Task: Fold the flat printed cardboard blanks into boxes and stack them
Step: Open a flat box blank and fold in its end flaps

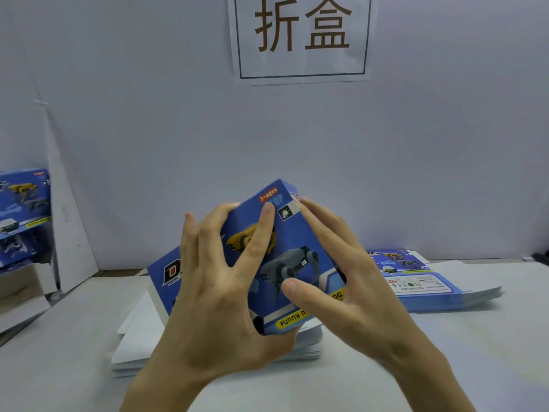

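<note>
A blue printed box point(292, 242) with yellow and grey robot dogs on its face is held tilted above the table in the middle of the view. My left hand point(219, 292) grips its left side, with fingers spread over the front face and the edge. My right hand point(335, 281) grips its right side, thumb pressed on the front face. Under the box lies a pile of flat blanks point(139, 337), white side up. A second pile of flat blanks point(430, 285), printed side up, lies at the right.
Folded blue boxes point(23, 215) are stacked at the left edge, beside a leaning white board point(68, 227). A white wall with a paper sign point(301, 37) closes off the back. The white table point(445, 352) stretches to the front.
</note>
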